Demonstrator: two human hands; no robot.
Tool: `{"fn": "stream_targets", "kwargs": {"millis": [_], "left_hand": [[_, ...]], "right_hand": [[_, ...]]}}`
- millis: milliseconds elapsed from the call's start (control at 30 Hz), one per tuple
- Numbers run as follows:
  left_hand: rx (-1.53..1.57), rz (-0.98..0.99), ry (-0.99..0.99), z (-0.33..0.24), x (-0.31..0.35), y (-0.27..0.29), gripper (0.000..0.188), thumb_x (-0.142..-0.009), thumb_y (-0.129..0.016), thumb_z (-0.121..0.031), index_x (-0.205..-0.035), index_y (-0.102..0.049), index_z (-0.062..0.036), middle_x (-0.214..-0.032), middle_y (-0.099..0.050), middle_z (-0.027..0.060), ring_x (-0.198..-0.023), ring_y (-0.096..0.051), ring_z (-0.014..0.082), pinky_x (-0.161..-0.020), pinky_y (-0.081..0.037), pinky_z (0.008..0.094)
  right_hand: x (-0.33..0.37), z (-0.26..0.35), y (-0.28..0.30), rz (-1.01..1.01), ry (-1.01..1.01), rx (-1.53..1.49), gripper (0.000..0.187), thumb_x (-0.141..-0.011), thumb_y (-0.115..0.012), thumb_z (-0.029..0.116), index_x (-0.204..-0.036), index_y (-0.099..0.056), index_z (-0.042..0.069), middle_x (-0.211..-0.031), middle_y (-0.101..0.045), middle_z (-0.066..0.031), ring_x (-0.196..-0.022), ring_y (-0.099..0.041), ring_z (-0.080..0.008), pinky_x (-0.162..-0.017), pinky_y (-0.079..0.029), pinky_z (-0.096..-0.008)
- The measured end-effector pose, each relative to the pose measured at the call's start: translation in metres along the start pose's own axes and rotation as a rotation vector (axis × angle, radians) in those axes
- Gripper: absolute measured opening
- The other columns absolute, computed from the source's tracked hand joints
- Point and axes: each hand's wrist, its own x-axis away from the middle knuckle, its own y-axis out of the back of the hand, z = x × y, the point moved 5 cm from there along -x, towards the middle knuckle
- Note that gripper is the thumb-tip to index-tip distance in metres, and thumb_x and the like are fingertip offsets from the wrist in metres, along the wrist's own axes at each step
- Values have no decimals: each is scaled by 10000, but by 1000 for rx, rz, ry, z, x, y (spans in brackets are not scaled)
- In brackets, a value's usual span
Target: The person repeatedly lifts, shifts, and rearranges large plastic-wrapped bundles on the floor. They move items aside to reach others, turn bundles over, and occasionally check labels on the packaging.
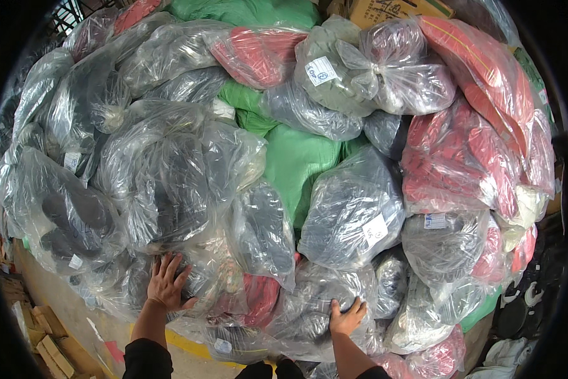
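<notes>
A big heap of clear plastic bags stuffed with soft dark, red and pale contents fills the view in front of me. My left hand [168, 282] lies with fingers spread on a clear bag with dark contents [199, 270] at the heap's near left. My right hand [348, 317] rests, fingers apart, on another clear bag with dark contents [306, 303] near the front middle. Between my hands is a bag with red contents [262, 299]. Just beyond my right hand sits a large dark-filled bag [350, 211] with a white label [375, 231].
Green sacks [300, 158] show between the bags. Bags with red contents [458, 161] are piled at the right. A cardboard box [391, 11] stands at the back, and flattened cardboard [56, 357] lies on the floor at the lower left. Yellow floor marking [192, 346] runs near my feet.
</notes>
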Motion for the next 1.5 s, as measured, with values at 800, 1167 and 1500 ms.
{"fn": "stream_targets", "kwargs": {"millis": [800,1167,1500], "left_hand": [[-44,86,56,-10,-8,14,916,-623,-737,-672,-1377,-520,-199,-1505,-337,197,-1397,-297,458,-1144,-216,655],[-60,101,53,-8,-4,9,931,-636,-720,-687,-1405,-503,-210,-1516,-326,192,-1423,-256,449,-1163,-187,647],[-23,8,10,-10,-9,18,900,-623,-739,-639,-1366,-537,-172,-1476,-397,205,-1359,-363,463,-1107,-271,663]], "right_hand": [[-13,-14,-11,-105,86,-3,921,-730,-673,603,-1437,-426,66,-1509,-333,-268,-1434,-244,-445,-1081,-216,-675],[-14,-15,-12,-112,114,9,896,-762,-640,618,-1430,-432,58,-1503,-344,-258,-1418,-271,-445,-1070,-235,-655],[-20,-31,-24,-137,137,79,869,-802,-600,641,-1447,-439,82,-1525,-336,-251,-1412,-303,-438,-1092,-256,-603]]}}
